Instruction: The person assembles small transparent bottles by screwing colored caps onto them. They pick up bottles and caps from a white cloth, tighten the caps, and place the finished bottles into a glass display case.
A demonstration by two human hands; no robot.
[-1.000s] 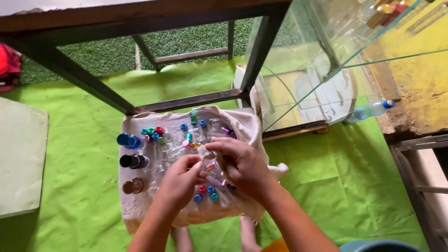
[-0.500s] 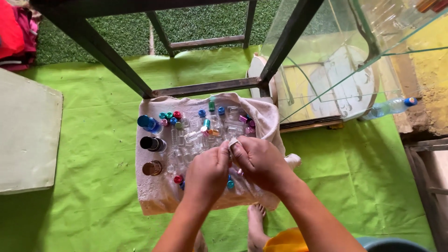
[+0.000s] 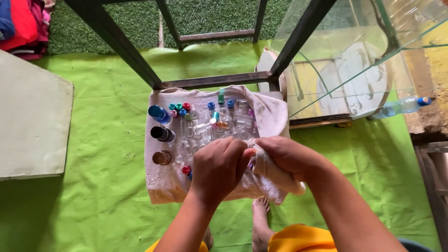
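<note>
Change since half a second ago: both hands are lying lower on the cloth, and the camera is sitting closer, so the heap of vials is showing larger and higher up.

Head view, left hand (image 3: 219,165): curling over the near middle of the white cloth (image 3: 168,182), knuckles up, its grip closing down on something small beneath the fingers; what exactly it is pinching is hidden.

Head view, right hand (image 3: 284,156): pressing against the left one, its grip wrapping round a bunched fold of the cloth at the near right edge.

Head view, small glass vials (image 3: 205,128): lying in a loose heap on the cloth just beyond the fingers, with caps in red, blue, green and pink.

Head view, larger bottles (image 3: 161,133): standing in a column at the left side of the cloth, one blue-topped, one dark, one brown.

Head view, cloth: spreading over a green mat (image 3: 102,116) on the floor.

Head view, surroundings: a dark metal frame (image 3: 116,42) is rising behind the cloth, a glass tank (image 3: 354,56) is tilting at the right, and a plastic bottle (image 3: 401,106) is lying beside it.
</note>
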